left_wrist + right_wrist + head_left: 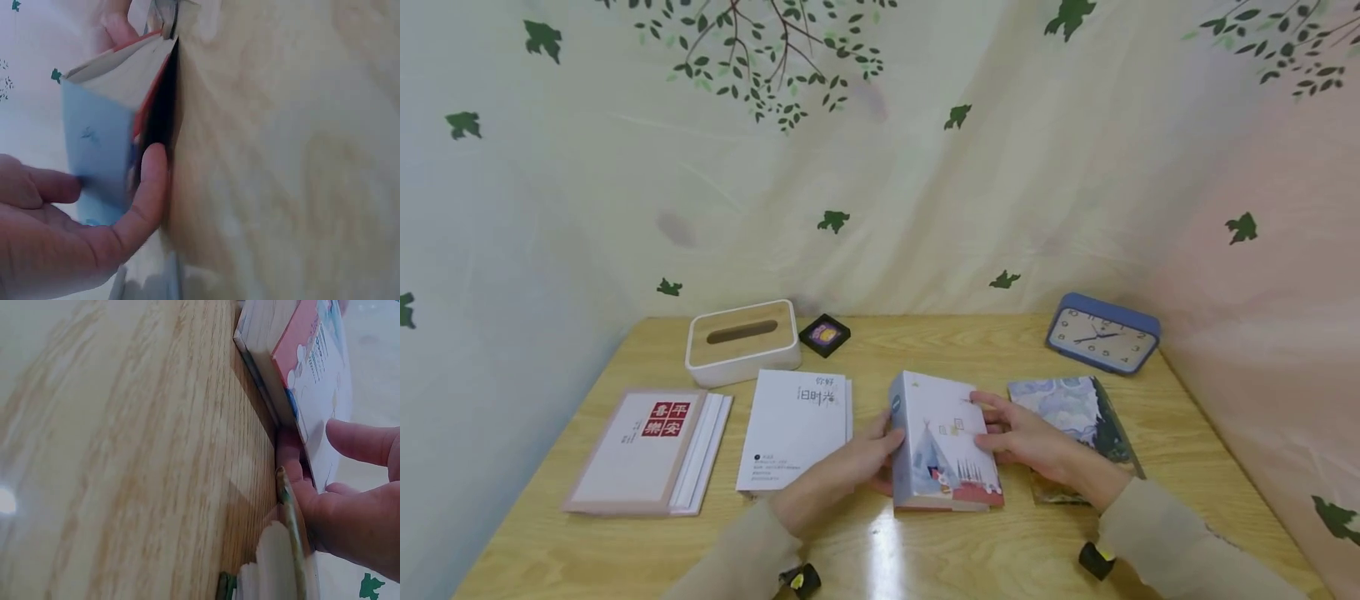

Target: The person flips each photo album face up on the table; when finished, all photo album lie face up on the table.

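Between both hands is a thick book (943,433) with a white cover showing a blue tent; its pale blue spine (97,144) faces left. My left hand (853,462) grips the spine side, thumb near the cover edge and a finger reaching beneath. At the opposite edge, my right hand (1030,437) holds the book, its thumb on the cover (322,394) and other fingers under it. In the right wrist view the spread between thumb and fingers spans the book's edge. Close beside the right hand lies a painted-cover book (1060,404), partly hidden by the forearm.
White books (793,433) lie left of the left hand, and a stack with red characters (632,467) farther left. Behind them stand a wood-topped tissue box (741,321) and a small black square frame (825,335). A blue clock (1105,333) stands at the back right, near the curtain.
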The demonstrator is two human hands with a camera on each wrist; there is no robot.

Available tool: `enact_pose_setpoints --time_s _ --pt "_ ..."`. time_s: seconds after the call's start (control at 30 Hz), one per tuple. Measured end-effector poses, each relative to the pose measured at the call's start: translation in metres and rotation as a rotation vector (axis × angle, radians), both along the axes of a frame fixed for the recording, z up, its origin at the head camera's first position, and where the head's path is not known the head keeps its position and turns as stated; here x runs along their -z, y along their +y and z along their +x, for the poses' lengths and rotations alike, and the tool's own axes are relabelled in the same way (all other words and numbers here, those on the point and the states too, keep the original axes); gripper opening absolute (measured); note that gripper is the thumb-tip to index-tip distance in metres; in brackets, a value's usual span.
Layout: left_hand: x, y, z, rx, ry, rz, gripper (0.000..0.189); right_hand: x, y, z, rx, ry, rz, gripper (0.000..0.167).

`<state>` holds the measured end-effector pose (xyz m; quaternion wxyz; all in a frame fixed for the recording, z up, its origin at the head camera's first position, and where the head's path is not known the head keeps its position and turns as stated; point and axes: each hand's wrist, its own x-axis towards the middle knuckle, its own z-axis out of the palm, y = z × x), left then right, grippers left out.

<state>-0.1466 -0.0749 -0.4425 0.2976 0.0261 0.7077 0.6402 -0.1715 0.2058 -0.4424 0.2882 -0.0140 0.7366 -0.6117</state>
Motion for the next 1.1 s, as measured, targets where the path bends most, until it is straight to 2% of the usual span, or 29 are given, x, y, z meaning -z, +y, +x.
enact_pose_setpoints --time_s 0.13,0.23,0.4,0.67,1.1 --pt "-0.005 -0.01 -0.001 0.105 0.045 -0.082 0.062 0.003 0.0 0.0 0.005 0.015 0.017 0.075" --pt "-0.005 -0.013 -0.002 0.141 0.061 -0.089 0.059 0.005 -0.001 0.0 0.006 0.033 0.032 0.074" --pt "-0.004 -0.014 -0.002 0.14 0.081 -0.063 0.053 0.006 -0.003 0.002 0.004 0.074 0.036 0.073" --pt "-0.001 -0.012 -0.003 0.142 0.074 0.001 0.038 0.006 -0.004 0.002 0.001 0.101 0.04 0.073" --pt "-0.002 -0.012 -0.002 0.13 0.047 -0.006 0.04 0.004 -0.007 0.006 0.011 0.131 0.085 0.07"
